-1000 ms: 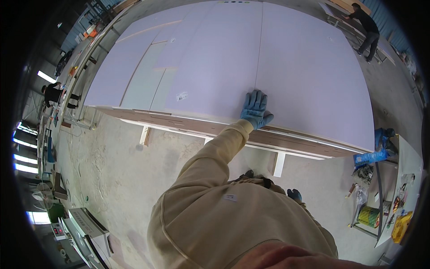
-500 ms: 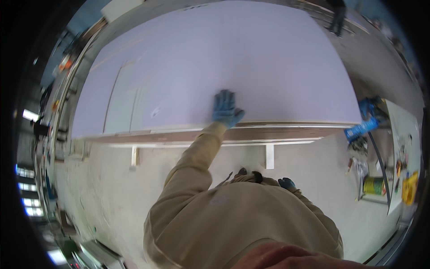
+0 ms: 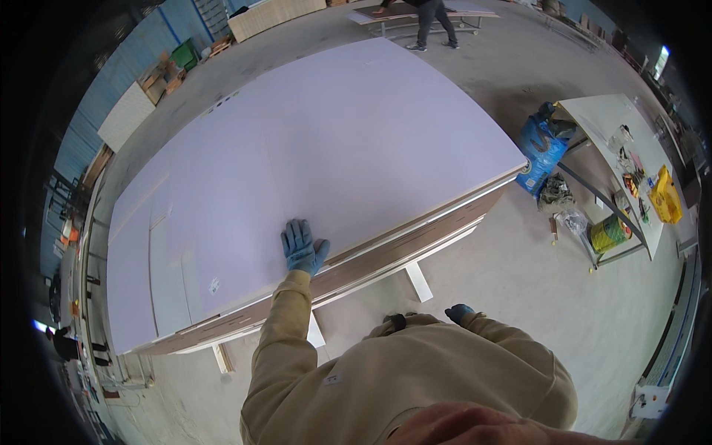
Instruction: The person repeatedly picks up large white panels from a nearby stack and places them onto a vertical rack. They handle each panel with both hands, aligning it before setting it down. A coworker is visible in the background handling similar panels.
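My left hand (image 3: 303,247), in a blue glove, lies flat on the pale lilac top sheet (image 3: 348,141) of a large stack of panels. Its fingers point away from me and the thumb is spread, close to the near edge. Nothing is held in it. My right hand (image 3: 459,313), also gloved, hangs low at my right side, away from the stack. Seen from above, its fingers are mostly hidden. Brown and white layers (image 3: 415,245) show along the stack's near side. Toward the left of the top lies a narrow pale strip (image 3: 169,274).
Supports (image 3: 418,282) jut from under the stack onto the floor. On the right, a blue bag (image 3: 541,152) stands by a white table (image 3: 604,119) bearing small items and a yellow bag (image 3: 665,196). A green-yellow can (image 3: 610,233) sits below. Another person (image 3: 432,22) stands beyond.
My view has turned, so the stack now slants and more of the far room shows. My left hand stays flat on the top sheet; the right still hangs at my side.
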`<state>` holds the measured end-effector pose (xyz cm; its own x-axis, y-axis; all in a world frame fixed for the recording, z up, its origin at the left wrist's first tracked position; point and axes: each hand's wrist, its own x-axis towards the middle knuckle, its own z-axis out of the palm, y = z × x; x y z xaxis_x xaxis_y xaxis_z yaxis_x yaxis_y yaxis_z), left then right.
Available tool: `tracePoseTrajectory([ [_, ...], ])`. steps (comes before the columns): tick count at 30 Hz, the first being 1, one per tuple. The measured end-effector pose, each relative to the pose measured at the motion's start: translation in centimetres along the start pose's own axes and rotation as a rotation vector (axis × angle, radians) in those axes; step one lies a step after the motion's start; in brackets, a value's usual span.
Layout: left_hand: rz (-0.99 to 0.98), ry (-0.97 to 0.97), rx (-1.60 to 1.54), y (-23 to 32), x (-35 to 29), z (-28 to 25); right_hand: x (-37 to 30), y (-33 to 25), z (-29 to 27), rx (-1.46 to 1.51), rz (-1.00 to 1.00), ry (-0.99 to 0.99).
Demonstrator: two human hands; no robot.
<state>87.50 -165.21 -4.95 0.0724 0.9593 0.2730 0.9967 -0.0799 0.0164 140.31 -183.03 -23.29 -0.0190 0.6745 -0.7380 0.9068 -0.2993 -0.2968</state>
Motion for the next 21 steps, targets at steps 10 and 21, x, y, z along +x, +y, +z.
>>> tracePoseTrajectory([
  [10,0.032,0.046,0.001,0.0,-0.1,-0.3,0.7,1.6,0.4,0.016,0.065,-0.041],
  [21,0.014,0.053,-0.002,0.2,-0.1,-0.5,0.4,2.5,-0.2,0.011,-0.033,-0.035],
])
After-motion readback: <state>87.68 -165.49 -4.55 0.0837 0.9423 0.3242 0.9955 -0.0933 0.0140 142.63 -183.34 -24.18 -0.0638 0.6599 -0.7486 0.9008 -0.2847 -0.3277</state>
